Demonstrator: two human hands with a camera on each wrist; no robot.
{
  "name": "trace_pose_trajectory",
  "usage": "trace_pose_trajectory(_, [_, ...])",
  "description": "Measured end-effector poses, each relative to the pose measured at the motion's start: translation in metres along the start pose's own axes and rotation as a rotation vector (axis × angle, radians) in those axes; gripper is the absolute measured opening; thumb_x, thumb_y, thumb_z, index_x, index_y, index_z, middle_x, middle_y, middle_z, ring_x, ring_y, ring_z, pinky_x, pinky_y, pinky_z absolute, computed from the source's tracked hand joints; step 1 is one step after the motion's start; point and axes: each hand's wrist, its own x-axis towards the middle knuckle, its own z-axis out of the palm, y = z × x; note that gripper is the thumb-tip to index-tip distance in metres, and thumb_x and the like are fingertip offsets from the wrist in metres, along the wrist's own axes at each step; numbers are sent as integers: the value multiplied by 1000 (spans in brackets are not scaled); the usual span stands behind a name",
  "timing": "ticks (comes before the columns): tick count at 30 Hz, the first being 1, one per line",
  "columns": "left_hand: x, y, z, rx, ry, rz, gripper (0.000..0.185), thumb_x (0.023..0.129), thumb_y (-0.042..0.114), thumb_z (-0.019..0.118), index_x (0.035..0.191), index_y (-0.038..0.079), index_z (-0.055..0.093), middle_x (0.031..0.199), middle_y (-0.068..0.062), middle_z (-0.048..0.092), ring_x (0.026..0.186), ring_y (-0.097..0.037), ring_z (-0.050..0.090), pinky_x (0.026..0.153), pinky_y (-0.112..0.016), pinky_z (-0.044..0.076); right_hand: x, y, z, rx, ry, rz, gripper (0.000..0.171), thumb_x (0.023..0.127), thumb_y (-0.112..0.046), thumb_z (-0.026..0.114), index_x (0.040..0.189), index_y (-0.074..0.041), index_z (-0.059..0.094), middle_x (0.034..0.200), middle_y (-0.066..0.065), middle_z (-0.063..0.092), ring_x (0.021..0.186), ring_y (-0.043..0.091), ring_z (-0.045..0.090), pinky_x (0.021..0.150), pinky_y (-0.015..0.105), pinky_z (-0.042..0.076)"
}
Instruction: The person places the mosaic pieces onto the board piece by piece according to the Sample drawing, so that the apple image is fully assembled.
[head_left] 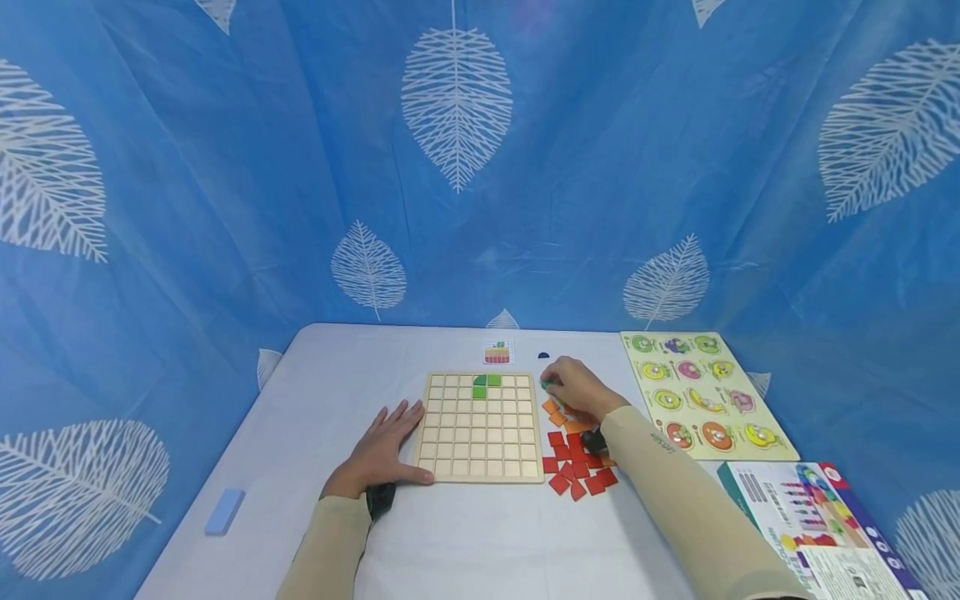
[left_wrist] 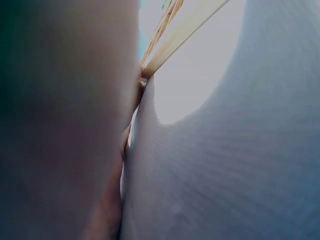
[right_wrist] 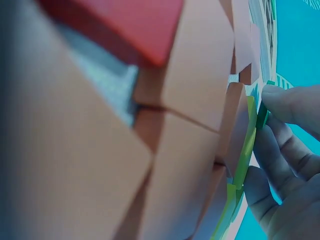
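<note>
A square wooden grid board (head_left: 480, 481) lies on the white table, with light green tiles (head_left: 479, 392) and a dark green rounded piece (head_left: 480, 380) in its upper cells. My left hand (head_left: 382, 446) rests at the board's left side, fingers spread and thumb along the near left corner. To the right of the board, my right hand (head_left: 577, 387) pinches a dark green piece (right_wrist: 262, 114) between thumb and fingertips. Yellow-green pieces (right_wrist: 245, 145) lie just beneath those fingers. Orange tiles (head_left: 557, 418) sit by the wrist, and a pile of red tiles (head_left: 577, 468) spreads nearer to me.
Behind the board lie a small picture card (head_left: 498, 352) and a dark blue half-round piece (head_left: 543, 355). A fruit puzzle board (head_left: 705, 396) and a printed box (head_left: 825, 525) are on the right. A light blue block (head_left: 224, 512) lies at the left.
</note>
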Motion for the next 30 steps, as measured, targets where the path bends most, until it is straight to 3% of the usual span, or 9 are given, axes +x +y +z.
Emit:
trace_pose_trajectory(10, [1, 1, -1, 1, -20, -21, 137, 62, 77, 87, 167, 11, 29, 171, -5, 27, 159, -26, 13, 128, -48, 3, 1, -3, 0, -3, 9, -23, 20, 99, -4, 73, 119, -6, 77, 110, 6, 64, 97, 22, 62, 97, 44, 57])
trace_pose_trajectory(22, [3, 0, -1, 6, -12, -32, 138, 60, 81, 84, 167, 12, 30, 171, -4, 27, 159, -26, 12, 128, -49, 3, 8, -12, 4, -138, 42, -78, 7, 99, -13, 76, 100, -6, 77, 97, 5, 61, 88, 20, 61, 87, 41, 59])
trace_pose_trajectory(30, [2, -1, 2, 0, -6, -23, 138, 61, 79, 86, 167, 12, 30, 171, -5, 28, 159, -26, 14, 128, -50, 4, 5, -13, 5, -70, 48, -25, 4, 98, -6, 73, 98, -7, 77, 102, 6, 62, 93, 22, 61, 87, 42, 59])
